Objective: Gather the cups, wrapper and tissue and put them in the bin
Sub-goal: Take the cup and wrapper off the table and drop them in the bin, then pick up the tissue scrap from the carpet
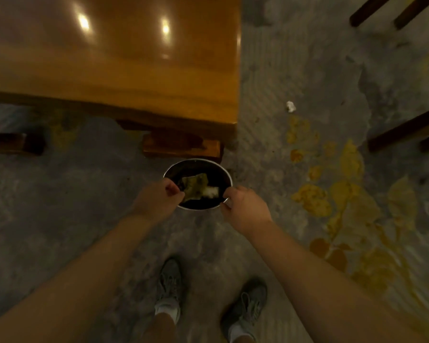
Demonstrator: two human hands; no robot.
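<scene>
Pinching a thin, crinkly green wrapper by its corner with my left hand, I hold it over the round dark bin; it's light and floppy; my right hand looks curled, grip unclear

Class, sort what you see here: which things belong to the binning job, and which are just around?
Job: bin, greenish wrapper, white tissue, left hand, right hand.
Around: wooden table, white scrap on floor, shoes.
</scene>
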